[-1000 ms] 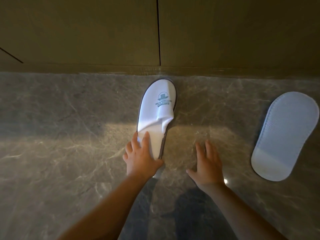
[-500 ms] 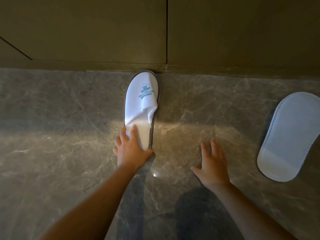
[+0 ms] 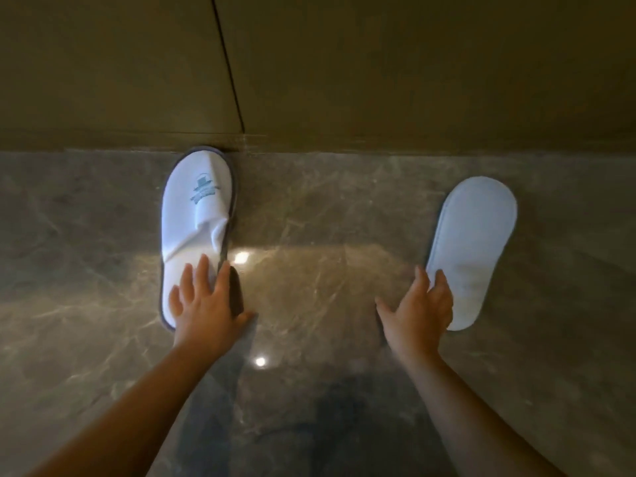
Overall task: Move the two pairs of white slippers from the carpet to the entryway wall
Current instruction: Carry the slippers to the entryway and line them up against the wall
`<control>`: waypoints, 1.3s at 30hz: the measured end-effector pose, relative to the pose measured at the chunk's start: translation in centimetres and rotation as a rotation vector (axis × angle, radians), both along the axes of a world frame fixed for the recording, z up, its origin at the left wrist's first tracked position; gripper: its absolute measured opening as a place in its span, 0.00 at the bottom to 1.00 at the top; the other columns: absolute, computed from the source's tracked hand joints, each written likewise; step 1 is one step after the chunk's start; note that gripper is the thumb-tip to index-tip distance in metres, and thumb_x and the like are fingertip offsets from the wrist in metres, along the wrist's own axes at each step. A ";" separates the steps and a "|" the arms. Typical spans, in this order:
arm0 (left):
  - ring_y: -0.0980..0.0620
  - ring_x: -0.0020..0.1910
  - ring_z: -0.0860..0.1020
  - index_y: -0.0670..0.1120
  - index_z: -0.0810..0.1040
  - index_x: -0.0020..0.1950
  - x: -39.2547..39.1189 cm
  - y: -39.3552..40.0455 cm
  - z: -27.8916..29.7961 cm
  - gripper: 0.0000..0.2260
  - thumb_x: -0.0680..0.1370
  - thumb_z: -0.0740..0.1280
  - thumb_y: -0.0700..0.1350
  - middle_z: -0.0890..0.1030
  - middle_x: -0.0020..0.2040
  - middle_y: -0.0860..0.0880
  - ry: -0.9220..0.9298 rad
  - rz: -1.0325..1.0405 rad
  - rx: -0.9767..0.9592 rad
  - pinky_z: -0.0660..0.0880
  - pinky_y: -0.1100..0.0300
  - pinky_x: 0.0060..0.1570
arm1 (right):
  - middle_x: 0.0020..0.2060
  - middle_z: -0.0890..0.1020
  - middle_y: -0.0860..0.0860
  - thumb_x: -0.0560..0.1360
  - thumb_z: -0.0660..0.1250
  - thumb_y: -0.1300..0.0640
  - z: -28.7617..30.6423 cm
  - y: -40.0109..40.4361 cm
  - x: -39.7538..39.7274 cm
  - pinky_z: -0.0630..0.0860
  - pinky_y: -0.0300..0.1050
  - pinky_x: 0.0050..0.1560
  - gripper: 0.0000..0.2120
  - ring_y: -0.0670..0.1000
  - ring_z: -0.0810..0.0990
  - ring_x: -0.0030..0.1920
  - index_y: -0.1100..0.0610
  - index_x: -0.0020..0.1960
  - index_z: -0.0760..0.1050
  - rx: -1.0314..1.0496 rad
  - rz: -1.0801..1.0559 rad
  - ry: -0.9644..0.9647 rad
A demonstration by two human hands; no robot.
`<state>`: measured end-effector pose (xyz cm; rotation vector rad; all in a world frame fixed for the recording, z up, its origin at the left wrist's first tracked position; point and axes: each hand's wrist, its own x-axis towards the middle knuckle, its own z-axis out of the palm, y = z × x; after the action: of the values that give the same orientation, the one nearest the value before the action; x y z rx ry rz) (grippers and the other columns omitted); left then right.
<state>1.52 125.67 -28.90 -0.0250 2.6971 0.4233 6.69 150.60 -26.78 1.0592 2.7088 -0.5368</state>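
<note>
The upright white slipper (image 3: 198, 232) lies on the marble floor (image 3: 327, 242) at about ten o'clock from the middle of my view, its toe touching the base of the brown panelled wall (image 3: 378, 70) at twelve o'clock, heel pointing back toward me. It has a dark edging around the sole and a teal printed logo (image 3: 203, 191) on the upper, which is creased near its opening. My left hand (image 3: 206, 304) rests flat on the heel end of that slipper, fingers (image 3: 199, 277) spread and extended, thumb off to the three o'clock side over the floor; nothing is gripped, the palm only lies on it.

A second slipper, turned sole-up (image 3: 471, 249), sits at about two o'clock, well apart from the first and short of the wall, tilted so its toe leans toward one o'clock. My right hand (image 3: 421, 308) is open at its heel end, fingertips touching or just overlapping the near left edge; I cannot tell whether they press on it. The thumb points toward nine o'clock over bare floor.

Two bright light reflections (image 3: 241, 258) show on the polished floor between my hands. A vertical seam (image 3: 229, 70) splits the wall panels just above the first slipper.
</note>
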 end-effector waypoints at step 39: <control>0.39 0.74 0.46 0.50 0.52 0.72 -0.2 -1.4 0.2 0.37 0.69 0.68 0.55 0.48 0.76 0.42 -0.037 -0.087 -0.052 0.52 0.40 0.70 | 0.69 0.63 0.60 0.64 0.73 0.54 -0.9 -4.8 -1.0 0.62 0.57 0.69 0.41 0.60 0.62 0.68 0.59 0.70 0.55 -0.383 -0.017 0.206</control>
<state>1.33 124.29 -28.68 0.0692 2.6609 0.3238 5.72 145.81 -27.66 0.9665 2.6069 -1.1694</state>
